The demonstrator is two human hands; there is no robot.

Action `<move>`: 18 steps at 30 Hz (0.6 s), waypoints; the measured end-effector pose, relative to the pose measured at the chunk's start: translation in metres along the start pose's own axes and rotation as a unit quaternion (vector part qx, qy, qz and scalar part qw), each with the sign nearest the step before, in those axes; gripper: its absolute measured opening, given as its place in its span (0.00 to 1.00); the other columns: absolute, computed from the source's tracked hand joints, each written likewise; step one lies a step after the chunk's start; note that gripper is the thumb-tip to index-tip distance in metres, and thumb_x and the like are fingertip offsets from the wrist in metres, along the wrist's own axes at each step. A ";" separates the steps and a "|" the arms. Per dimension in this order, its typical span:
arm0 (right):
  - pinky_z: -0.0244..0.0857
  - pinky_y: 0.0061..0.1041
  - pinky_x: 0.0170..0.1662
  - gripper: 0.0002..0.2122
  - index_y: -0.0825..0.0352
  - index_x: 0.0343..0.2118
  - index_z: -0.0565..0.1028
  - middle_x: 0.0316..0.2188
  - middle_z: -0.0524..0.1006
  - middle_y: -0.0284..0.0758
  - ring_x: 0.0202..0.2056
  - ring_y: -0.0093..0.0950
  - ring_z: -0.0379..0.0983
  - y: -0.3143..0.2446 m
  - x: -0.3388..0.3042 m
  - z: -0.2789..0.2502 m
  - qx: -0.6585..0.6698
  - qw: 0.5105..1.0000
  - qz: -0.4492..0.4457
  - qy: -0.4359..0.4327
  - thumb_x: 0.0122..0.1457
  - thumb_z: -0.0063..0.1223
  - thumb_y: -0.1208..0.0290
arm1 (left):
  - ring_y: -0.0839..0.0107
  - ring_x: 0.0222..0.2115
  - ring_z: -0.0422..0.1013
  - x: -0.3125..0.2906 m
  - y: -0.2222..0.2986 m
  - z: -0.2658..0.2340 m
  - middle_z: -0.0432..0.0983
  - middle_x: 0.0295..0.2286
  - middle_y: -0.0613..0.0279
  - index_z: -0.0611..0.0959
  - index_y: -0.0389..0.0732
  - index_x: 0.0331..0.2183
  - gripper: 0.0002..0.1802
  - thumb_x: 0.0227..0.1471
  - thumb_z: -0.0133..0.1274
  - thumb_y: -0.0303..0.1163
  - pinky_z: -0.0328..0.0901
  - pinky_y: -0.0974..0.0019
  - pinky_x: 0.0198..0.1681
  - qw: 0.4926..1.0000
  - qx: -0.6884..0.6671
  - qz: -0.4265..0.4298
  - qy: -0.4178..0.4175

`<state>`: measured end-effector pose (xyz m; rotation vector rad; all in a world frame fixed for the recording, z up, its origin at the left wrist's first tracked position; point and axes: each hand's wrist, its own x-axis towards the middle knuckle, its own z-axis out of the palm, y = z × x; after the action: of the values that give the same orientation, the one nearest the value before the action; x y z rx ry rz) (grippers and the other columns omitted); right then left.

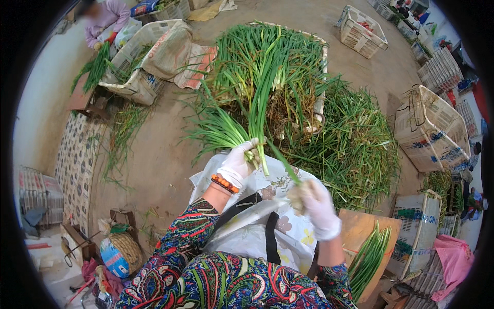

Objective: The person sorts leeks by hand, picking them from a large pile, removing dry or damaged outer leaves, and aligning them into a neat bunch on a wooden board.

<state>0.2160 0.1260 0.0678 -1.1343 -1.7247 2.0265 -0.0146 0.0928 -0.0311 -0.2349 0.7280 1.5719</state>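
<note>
In a thin white glove, my left hand [240,160] is closed around the lower ends of a bunch of green onions [226,131], their long leaves fanning away from me. A longer stalk [261,105] stands up beside them at the same hand. My right hand [318,208], gloved too and blurred by motion, is closed on a long green leaf [286,166] that stretches toward the left hand. Beneath both hands a pale flowered apron [288,206] covers my lap. Straight ahead, a crate [322,110] is heaped with untrimmed green onions [272,56], roots and brown leaves showing.
Loose leaves [350,149] form a big pile right of the crate. Trimmed stalks [370,260] lie on a wooden board [383,224] by my right arm. Plastic crates [432,129] stand right and far; a co-worker [105,23] sits far left. A woven basket [126,252] is near left.
</note>
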 end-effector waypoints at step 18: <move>0.64 0.21 0.36 0.17 0.72 0.36 0.75 0.29 0.77 0.35 0.29 0.23 0.71 0.021 0.135 0.053 -0.036 0.997 -0.062 -0.027 0.56 0.48 0.60 | 0.74 0.24 0.67 -0.044 -0.028 -0.040 0.71 0.24 0.65 0.73 0.32 0.43 0.17 0.53 0.47 0.31 0.65 0.73 0.28 0.999 -0.032 0.020 0.033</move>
<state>0.0954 0.1668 -0.0053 -0.9748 -1.8587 1.9516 0.0086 0.0330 -0.0461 -0.3215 0.7385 1.6328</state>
